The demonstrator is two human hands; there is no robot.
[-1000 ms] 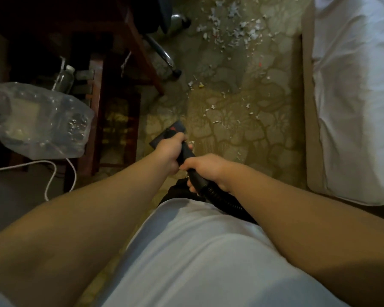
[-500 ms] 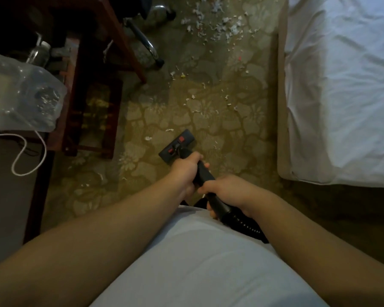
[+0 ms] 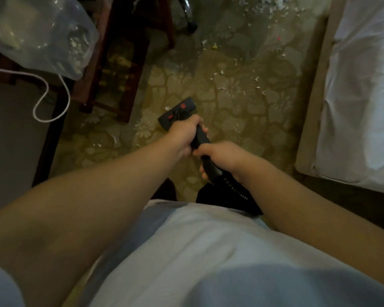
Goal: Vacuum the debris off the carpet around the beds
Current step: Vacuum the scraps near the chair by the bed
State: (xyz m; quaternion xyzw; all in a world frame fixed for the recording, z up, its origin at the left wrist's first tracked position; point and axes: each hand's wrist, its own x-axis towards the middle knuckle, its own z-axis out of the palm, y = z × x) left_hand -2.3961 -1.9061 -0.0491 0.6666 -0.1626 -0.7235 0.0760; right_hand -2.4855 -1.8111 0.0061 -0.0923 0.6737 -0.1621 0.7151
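I can read no words, numbers or brand marks anywhere here. The two red patches (image 3: 183, 105) on the vacuum head (image 3: 167, 123) are too small and blurred for me to tell whether they carry any lettering.

A clear plastic bag (image 3: 42, 34) lies at upper left above a looping white cable (image 3: 68, 96), beside dark wooden furniture legs (image 3: 138, 63).
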